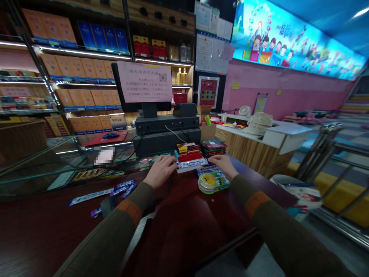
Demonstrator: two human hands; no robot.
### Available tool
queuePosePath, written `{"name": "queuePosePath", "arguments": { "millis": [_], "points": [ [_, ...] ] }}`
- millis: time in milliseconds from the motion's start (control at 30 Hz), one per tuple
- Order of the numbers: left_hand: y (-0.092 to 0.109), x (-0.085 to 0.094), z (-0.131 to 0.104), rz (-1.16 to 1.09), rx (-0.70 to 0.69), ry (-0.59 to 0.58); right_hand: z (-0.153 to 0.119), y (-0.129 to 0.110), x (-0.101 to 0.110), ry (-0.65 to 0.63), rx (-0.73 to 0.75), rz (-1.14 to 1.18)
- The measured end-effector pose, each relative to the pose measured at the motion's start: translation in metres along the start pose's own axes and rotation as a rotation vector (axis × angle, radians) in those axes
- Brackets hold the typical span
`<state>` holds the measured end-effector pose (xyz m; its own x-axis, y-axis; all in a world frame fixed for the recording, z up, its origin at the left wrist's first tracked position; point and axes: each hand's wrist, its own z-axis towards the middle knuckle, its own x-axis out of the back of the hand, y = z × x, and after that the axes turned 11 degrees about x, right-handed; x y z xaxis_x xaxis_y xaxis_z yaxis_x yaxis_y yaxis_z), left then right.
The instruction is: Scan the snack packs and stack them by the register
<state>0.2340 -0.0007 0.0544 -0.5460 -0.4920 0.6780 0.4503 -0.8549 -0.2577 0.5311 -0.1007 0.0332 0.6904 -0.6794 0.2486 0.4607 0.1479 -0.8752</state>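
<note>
A long blue-and-white wrapped stick (192, 163) lies crosswise in front of a stack of red and yellow packets (188, 150). My left hand (162, 169) has its fingers closed on the stick's left end. At the right end, my right hand (224, 164) pinches the same stick between thumb and fingers. Just below my right hand sit round green-and-yellow packages (213, 182), with more blue wrapped sticks (206, 170) partly behind them. Dark red and green packets (213, 147) are piled to the right of the stack.
Several blue and purple wrapped sticks (122, 187) lie on the dark red counter (184, 231) at the left. A monitor (118, 88) with a pink sign stands behind, above a black cash drawer (164, 140). A glass case (34, 163) is at far left.
</note>
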Motion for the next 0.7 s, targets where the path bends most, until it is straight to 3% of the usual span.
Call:
{"name": "queuePosePath", "arguments": {
  "millis": [300,700],
  "points": [
    [0.036,-0.051,0.029,-0.010,0.030,-0.030,0.016,0.051,0.037,0.082,-0.062,-0.053],
    [0.064,-0.099,0.042,0.024,0.101,-0.107,0.038,0.104,0.047,0.068,-0.093,-0.209]
  ]
}}
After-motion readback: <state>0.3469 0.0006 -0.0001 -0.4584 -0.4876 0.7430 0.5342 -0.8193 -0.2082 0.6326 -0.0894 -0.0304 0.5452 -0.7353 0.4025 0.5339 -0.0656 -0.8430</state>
